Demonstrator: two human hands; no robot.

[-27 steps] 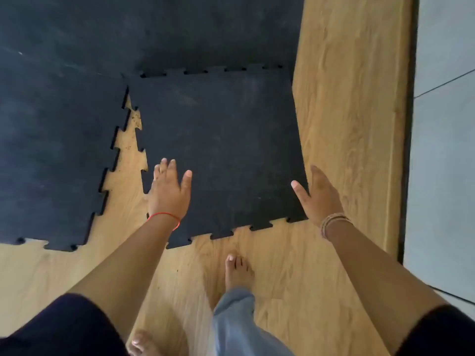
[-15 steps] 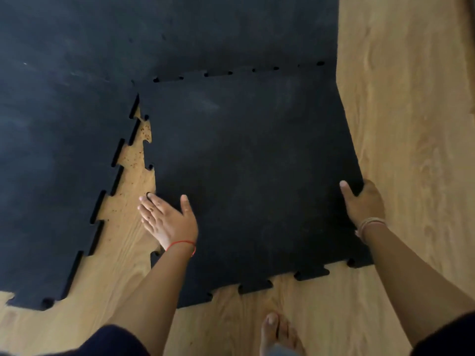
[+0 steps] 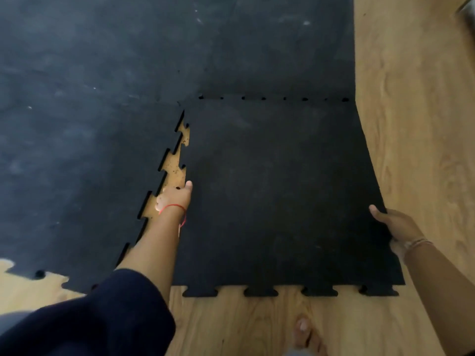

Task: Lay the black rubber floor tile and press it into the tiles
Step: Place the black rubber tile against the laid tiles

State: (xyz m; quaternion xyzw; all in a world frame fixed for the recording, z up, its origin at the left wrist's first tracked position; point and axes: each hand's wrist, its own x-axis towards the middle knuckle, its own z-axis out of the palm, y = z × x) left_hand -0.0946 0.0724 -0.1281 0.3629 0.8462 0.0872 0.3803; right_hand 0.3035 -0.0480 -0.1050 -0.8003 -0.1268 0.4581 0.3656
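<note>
The loose black rubber floor tile [image 3: 282,196] lies on the wooden floor with jigsaw tabs along its near edge. Its far edge meets the laid black tiles [image 3: 102,86], with small holes showing along that seam. A narrow wedge of bare wood [image 3: 177,160] remains between its left edge and the laid tiles. My left hand [image 3: 174,197] grips the tile's left edge in that gap, thumb on top. My right hand [image 3: 395,226] holds the tile's right edge near the front corner, thumb on top.
Light wooden flooring [image 3: 416,124] runs along the right side and in front of the tile. A bare foot [image 3: 305,335] stands on the wood just in front of the tile's near edge. The laid tiles' toothed corner [image 3: 38,274] shows at the lower left.
The tile's far edge has closed up against the laid tiles and the left gap has narrowed. My left hand went from flat on top to gripping the left edge.
</note>
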